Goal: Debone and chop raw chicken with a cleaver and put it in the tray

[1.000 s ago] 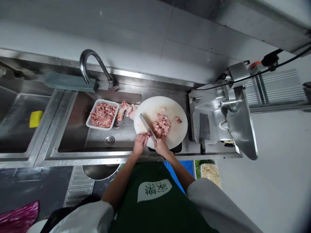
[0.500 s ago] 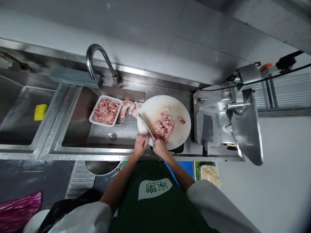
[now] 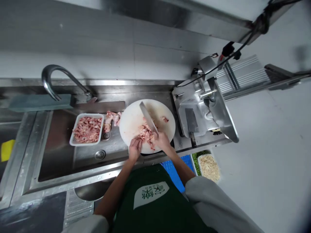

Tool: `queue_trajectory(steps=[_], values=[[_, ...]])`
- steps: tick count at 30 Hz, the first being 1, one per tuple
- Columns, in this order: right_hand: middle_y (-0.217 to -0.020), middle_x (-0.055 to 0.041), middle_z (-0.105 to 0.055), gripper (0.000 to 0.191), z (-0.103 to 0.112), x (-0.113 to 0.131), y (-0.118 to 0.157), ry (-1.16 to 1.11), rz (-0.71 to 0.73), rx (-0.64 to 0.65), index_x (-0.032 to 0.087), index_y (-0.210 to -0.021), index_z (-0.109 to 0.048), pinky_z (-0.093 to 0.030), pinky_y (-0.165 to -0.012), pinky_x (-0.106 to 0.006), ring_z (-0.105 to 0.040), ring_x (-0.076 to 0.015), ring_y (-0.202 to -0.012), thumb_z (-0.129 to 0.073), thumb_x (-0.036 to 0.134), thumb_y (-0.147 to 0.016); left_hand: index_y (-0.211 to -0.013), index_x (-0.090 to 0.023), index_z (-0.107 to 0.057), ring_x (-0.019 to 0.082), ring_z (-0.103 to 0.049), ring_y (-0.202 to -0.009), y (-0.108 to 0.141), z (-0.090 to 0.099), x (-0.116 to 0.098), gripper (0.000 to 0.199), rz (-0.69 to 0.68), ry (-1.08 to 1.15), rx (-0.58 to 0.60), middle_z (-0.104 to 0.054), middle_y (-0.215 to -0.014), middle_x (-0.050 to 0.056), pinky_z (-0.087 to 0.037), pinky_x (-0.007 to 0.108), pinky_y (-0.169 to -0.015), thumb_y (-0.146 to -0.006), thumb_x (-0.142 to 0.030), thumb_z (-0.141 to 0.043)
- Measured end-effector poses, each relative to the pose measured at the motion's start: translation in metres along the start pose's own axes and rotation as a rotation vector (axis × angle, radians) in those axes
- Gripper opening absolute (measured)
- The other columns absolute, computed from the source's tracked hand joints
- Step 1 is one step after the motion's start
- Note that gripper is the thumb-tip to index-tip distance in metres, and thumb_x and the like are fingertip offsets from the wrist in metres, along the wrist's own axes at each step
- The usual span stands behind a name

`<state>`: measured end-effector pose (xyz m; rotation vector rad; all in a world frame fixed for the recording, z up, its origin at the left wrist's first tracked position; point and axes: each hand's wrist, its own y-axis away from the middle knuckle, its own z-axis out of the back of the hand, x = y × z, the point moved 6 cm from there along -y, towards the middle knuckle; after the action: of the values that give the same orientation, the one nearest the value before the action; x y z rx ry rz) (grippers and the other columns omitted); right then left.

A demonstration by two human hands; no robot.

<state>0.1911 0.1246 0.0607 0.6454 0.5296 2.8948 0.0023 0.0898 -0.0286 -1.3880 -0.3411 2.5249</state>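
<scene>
A round white cutting board [image 3: 130,118] lies beside the sink with chopped meat [image 3: 145,132] on its front half. My right hand [image 3: 162,141] is closed round the handle of a knife [image 3: 148,117], whose blade points up and left over the meat. At the board's front left edge, my left hand [image 3: 135,147] has its fingers curled together against the meat; whether they grip a piece is hidden. One small piece of meat [image 3: 165,119] lies apart at the board's right.
The sink [image 3: 82,158] holds a white basket [image 3: 72,139] of chopped meat and larger raw pieces [image 3: 112,120]. A faucet [image 3: 65,75] arches behind. A metal slicing machine [image 3: 206,106] and a second knife [image 3: 191,121] are on the right.
The view has shifted, so the board appears further left. The knife has moved rightward over the meat and away from my left hand, and my hands are further apart.
</scene>
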Motion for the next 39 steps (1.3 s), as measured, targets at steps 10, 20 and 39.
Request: queue_trajectory(steps=[10,20,39], values=[[-0.102,-0.0198,-0.075,0.040,0.034,-0.149,0.022,0.124,-0.350,-0.057,0.008,-0.104,-0.072,-0.047,-0.081,-0.028,-0.072,-0.0253,-0.098,-0.037,0.027,-0.106,-0.150,-0.020,-0.042,0.030,-0.022,-0.152,-0.125,-0.051,0.024,0.060,0.174,-0.097,0.113,-0.030,-0.161,0.013,-0.019,0.052,-0.126,-0.099,-0.052,-0.045],[-0.088,-0.0158,-0.075,0.034,0.005,-0.114,0.017,-0.119,-0.092,0.025,0.013,-0.087,-0.072,-0.049,-0.071,-0.025,-0.072,-0.0214,-0.084,-0.048,0.032,-0.101,-0.121,-0.020,-0.067,0.022,-0.057,-0.127,-0.145,-0.053,-0.023,0.041,-0.197,0.103,0.567,-0.063,-0.129,0.012,-0.044,0.042,-0.114,-0.103,-0.044,-0.040],[-0.042,0.0113,-0.043,0.043,-0.097,-0.093,0.008,-1.093,-0.104,0.301,0.022,-0.071,-0.049,-0.034,-0.033,-0.020,-0.040,-0.0079,-0.031,-0.059,0.063,-0.080,-0.151,-0.022,-0.044,0.042,-0.017,-0.151,-0.068,-0.085,-0.055,0.077,0.085,-0.215,-0.093,-0.011,-0.164,0.017,-0.026,0.062,-0.120,-0.083,-0.047,-0.073]])
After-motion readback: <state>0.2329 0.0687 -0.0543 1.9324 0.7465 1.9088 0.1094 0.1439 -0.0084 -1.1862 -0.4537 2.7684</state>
